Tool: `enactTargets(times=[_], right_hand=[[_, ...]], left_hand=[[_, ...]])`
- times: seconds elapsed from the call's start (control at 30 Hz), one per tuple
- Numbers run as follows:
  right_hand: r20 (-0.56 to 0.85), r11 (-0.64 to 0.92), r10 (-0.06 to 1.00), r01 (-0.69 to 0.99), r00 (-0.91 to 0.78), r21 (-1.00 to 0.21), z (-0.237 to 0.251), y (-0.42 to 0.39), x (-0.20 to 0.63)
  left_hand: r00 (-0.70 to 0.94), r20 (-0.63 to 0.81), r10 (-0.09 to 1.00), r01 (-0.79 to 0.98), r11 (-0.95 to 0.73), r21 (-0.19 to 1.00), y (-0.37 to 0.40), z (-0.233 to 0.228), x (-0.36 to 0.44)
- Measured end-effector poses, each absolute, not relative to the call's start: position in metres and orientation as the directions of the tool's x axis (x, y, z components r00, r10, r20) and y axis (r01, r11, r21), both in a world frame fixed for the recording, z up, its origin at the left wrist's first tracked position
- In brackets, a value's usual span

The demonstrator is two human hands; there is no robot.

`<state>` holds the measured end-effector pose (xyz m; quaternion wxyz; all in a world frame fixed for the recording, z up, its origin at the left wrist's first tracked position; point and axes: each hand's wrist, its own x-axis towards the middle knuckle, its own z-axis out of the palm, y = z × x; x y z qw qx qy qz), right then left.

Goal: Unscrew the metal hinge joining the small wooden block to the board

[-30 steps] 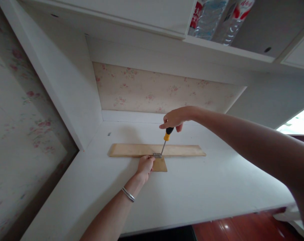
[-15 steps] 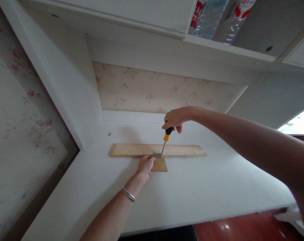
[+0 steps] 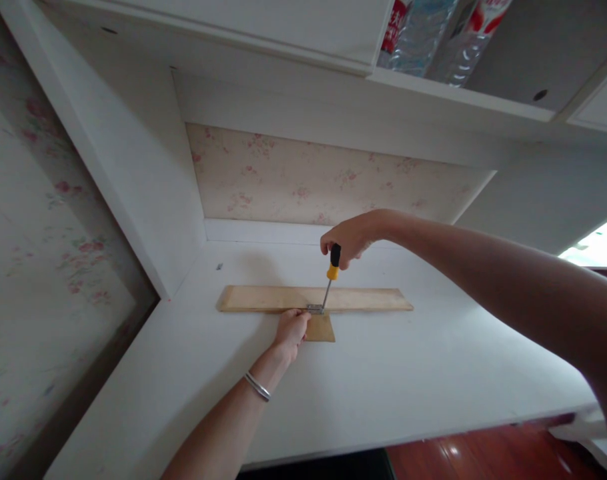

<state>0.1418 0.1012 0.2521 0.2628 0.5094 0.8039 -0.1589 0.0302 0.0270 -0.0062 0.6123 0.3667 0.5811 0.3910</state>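
Observation:
A long pale wooden board [image 3: 263, 298] lies across the white desktop, and a smaller wooden board [image 3: 321, 329] meets its near edge. A small metal hinge [image 3: 315, 309] spans the joint between the two. My left hand [image 3: 291, 328] is closed at the small board's left side, its fingertips beside the hinge; the exact grip is partly hidden. In my right hand [image 3: 351, 240] is a black and yellow screwdriver [image 3: 333, 272], held nearly upright. Its tip reaches the right end of the hinge.
Overhead, a white cabinet [image 3: 223, 30] holds plastic bottles [image 3: 423, 40] in an open compartment. A white side panel [image 3: 133, 160] stands at the left. The white desktop [image 3: 383, 387] ends at a front edge above a reddish floor [image 3: 473, 453].
My right hand has turned and shifted slightly left around the screwdriver's handle, which now shows more of its black part. My left hand and the boards stay in place.

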Motion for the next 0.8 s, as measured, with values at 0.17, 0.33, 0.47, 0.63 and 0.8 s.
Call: enactTargets(times=[0.17, 0.33, 0.47, 0.63, 0.8], right_hand=[[-0.547, 0.385, 0.795, 0.915, -0.262, 0.121, 0.2521, 0.1014, 0.1403], [-0.538, 0.476, 0.750, 0.879, -0.384, 0.037, 0.2539, 0.1017, 0.1428], [-0.539, 0.360, 0.802, 0.928, -0.256, 0.094, 0.2561, 0.1021, 0.1430], [-0.537, 0.419, 0.760, 0.907, -0.367, -0.026, 0.2540, 0.1022, 0.1445], [-0.541, 0.318, 0.808, 0.946, -0.235, 0.063, 0.2539, 0.1006, 0.1419]], left_hand=[[0.008, -0.413, 0.911, -0.039, 0.413, 0.910, 0.0263, -0.0049, 0.0299], [0.015, -0.421, 0.907, -0.041, 0.421, 0.906, 0.0253, -0.0018, 0.0298], [0.009, -0.415, 0.910, -0.044, 0.415, 0.909, 0.0252, -0.0013, 0.0296], [0.011, -0.420, 0.908, -0.046, 0.420, 0.906, 0.0256, -0.0019, 0.0299], [0.009, -0.421, 0.907, -0.060, 0.421, 0.905, 0.0250, -0.0009, 0.0300]])
